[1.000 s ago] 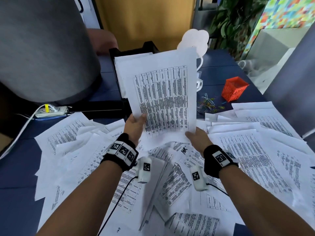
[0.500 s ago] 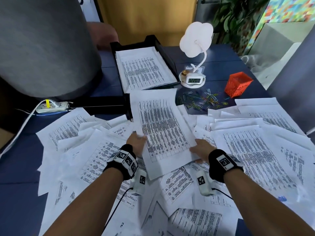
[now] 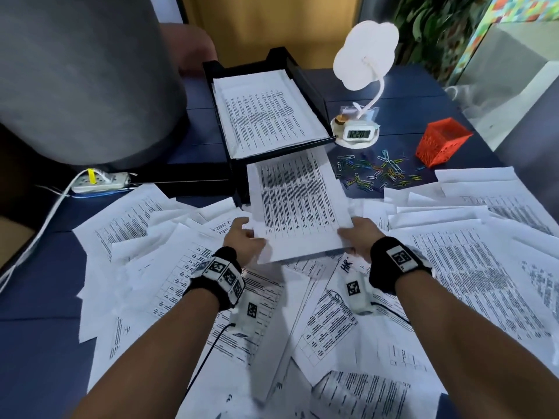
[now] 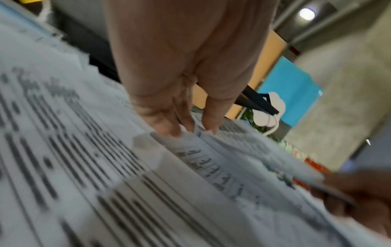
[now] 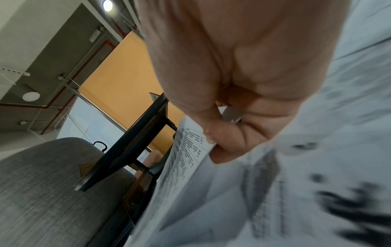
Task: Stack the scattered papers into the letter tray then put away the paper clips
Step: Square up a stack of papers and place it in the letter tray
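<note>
A bundle of printed papers (image 3: 298, 204) hangs low over the desk, its far edge at the front of the black letter tray (image 3: 307, 83), which holds more printed sheets. My left hand (image 3: 246, 232) pinches the bundle's near left corner, seen in the left wrist view with the fingers (image 4: 167, 125) on the paper edge. My right hand (image 3: 351, 235) pinches the near right corner between thumb and finger (image 5: 213, 143). Several coloured paper clips (image 3: 373, 173) lie loose on the blue desk right of the tray. Scattered papers (image 3: 472, 267) cover the desk around my arms.
An orange mesh cup (image 3: 441, 142) stands right of the clips. A white cloud-shaped lamp with a clock (image 3: 358, 133) sits beside the tray. At the left lie a power strip (image 3: 101, 182) and its cable, and a big grey upholstered shape (image 3: 78, 74) rises behind them.
The bundle, held upright in front of the tray a second ago, came down flat onto the pile. Both hands then carried it forward to the tray's front edge.
</note>
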Demonstrator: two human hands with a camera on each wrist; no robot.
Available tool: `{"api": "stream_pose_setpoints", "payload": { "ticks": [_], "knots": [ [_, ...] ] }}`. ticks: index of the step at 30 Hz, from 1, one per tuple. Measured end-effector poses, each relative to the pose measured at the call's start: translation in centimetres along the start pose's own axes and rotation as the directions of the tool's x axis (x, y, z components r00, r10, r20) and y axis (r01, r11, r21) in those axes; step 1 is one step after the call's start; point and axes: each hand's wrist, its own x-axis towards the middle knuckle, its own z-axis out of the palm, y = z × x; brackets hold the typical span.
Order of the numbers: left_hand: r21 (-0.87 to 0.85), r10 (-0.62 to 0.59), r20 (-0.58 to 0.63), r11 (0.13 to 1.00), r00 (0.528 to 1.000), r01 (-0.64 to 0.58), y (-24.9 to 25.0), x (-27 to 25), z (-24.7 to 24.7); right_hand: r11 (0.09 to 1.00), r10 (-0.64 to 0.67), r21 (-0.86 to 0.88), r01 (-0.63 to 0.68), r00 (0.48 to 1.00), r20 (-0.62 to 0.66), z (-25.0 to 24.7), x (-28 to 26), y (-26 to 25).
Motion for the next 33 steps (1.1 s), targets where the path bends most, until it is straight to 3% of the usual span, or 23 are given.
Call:
{"api": "stream_pose_setpoints", "payload": {
  "ticks": [2, 4, 8, 11, 13, 19, 26, 28, 33],
  "knots": [
    [0.137, 0.039, -0.007, 0.99, 0.999, -0.037, 0.0, 0.8, -0.8, 1.0, -0.018, 0.001, 0.018, 1.0, 0.002, 0.5, 1.2, -1.2],
    [0.386, 0.073, -0.018, 0.921, 0.997, -0.06, 0.0, 1.7, -1.7, 1.0, -0.014, 0.013, 0.013, 1.0, 0.01, 1.0, 2.6, -2.4],
    [0.775, -0.036, 0.05, 0.632, 0.998, -0.016, 0.3, 2.8, -3.3, 0.999, -0.029, 0.033, 0.027, 0.999, 0.042, 1.8, 5.5, -4.6],
    [0.894, -0.143, 0.14, 0.445, 0.98, -0.062, 0.4, 3.6, -3.4, 0.996, -0.028, 0.08, 0.028, 1.0, -0.01, 2.6, 7.6, -6.2],
    [0.919, -0.149, 0.155, 0.385, 0.977, -0.087, 0.6, 3.8, -3.2, 0.984, -0.019, 0.178, 0.033, 0.996, -0.082, 3.0, 8.8, -7.3],
    [0.947, -0.153, 0.124, 0.314, 0.98, -0.071, 0.7, 4.8, -2.7, 0.948, 0.01, 0.314, 0.054, 0.98, -0.201, 4.2, 11.8, -9.4],
    [0.941, -0.161, 0.122, 0.332, 0.979, -0.062, 0.6, 5.1, -2.7, 0.921, -0.022, 0.382, 0.08, 0.988, -0.153, 5.0, 13.6, -10.5],
    [0.939, -0.154, 0.125, 0.338, 0.98, -0.066, 0.4, 5.2, -2.7, 0.889, 0.037, 0.456, 0.038, 0.987, -0.153, 5.2, 14.0, -10.9],
    [0.949, -0.143, 0.131, 0.306, 0.981, -0.083, 0.4, 5.2, -2.7, 0.963, -0.037, 0.26, 0.072, 0.99, -0.135, 5.2, 13.5, -10.7]
  ]
}}
